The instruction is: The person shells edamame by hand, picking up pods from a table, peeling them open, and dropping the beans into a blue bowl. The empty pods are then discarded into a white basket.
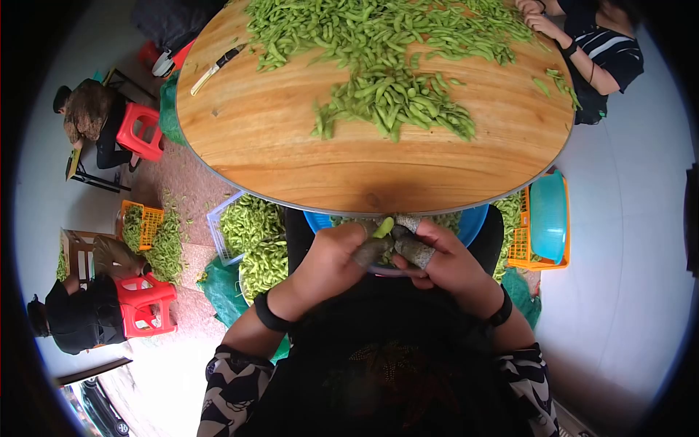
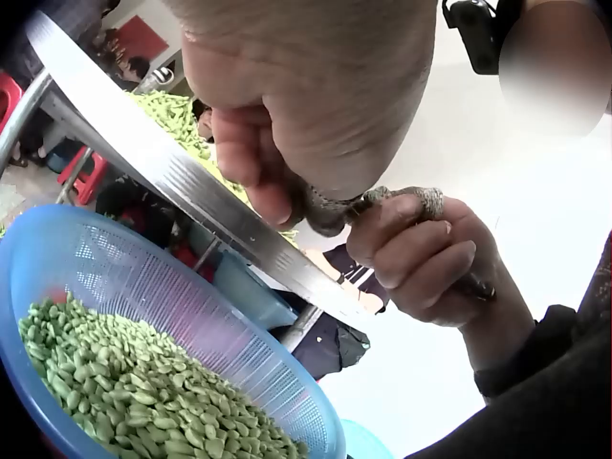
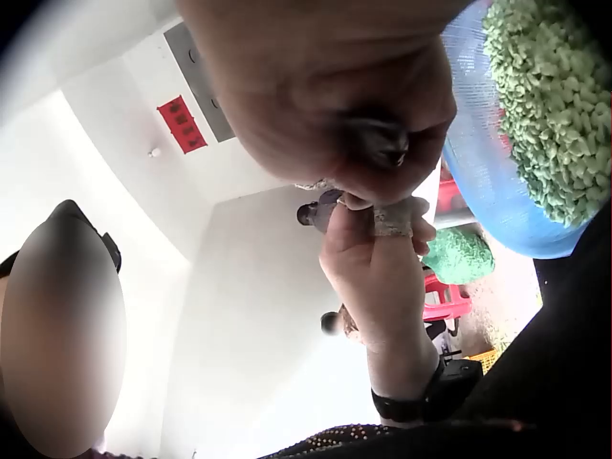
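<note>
In the head view a green pod (image 1: 383, 227) stands up from the thumb and fingers of the left hand (image 1: 331, 258), which pinches it. The right hand (image 1: 451, 262) meets it from the other side, with greyish wraps on its fingers. The right wrist view shows a dark, shiny object (image 3: 387, 143) in the curled right hand (image 3: 325, 86); what it is, I cannot tell. Both hands are close together, just off the table's near edge. Below them sits a blue basin (image 1: 475, 224) with shelled green beans (image 2: 143, 392), seen in the left wrist view.
A round wooden table (image 1: 277, 156) bears heaped pods (image 1: 393, 98) and a knife (image 1: 217, 70). One person (image 1: 608, 54) is at its far right. Crates of pods (image 1: 251, 226) flank the lap, with a teal basket (image 1: 547, 218) at right. Two people sit at left.
</note>
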